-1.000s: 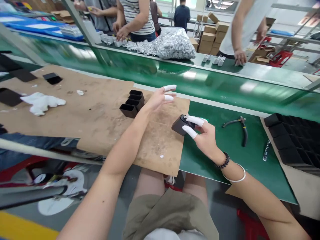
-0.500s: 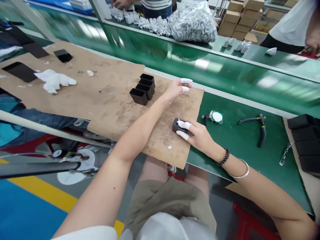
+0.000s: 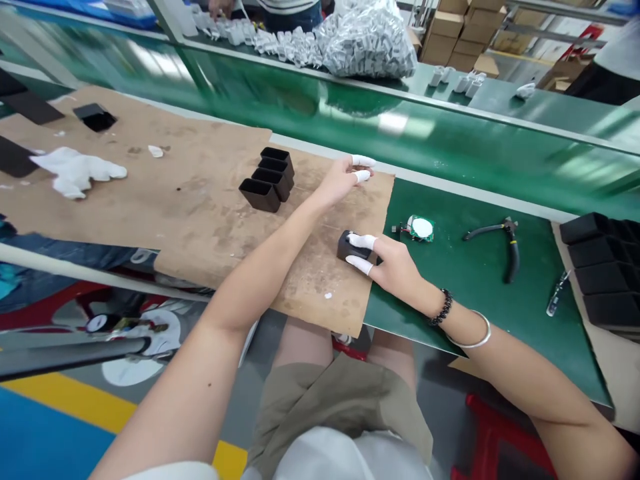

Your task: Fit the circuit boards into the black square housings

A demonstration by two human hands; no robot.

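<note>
Shifted inward over brown paper [image 3: 210, 200]: black case [image 3: 343, 248] is being pinched narrowly by right hand [image 3: 399, 268], contact uncertain, paper presumably being used against scratches | left hand [image 3: 341, 179] is being held loosely spread, nothing seen gripped | circuit board [image 3: 421, 229] is being kept aside, likely for clearance

The black case [image 3: 351, 252] looks matt plastic; the sheet [image 3: 200, 200], paper; the green panel [image 3: 345, 120], glossy.

Left hand [image 3: 343, 180], right hand [image 3: 400, 267]: two hands. Held case [image 3: 344, 249]: one. Row cases [image 3: 260, 197]: at least three, overlapping. Finger cots [image 3: 363, 161]: four visible. Board [image 3: 422, 228]: one. Pliers [image 3: 512, 261]: one. Screwdriver [image 3: 554, 300]: one. White cloth [image 3: 75, 173]: one. Bracelets [image 3: 443, 308]: two. Clear bag [image 3: 367, 41]: one.
</note>
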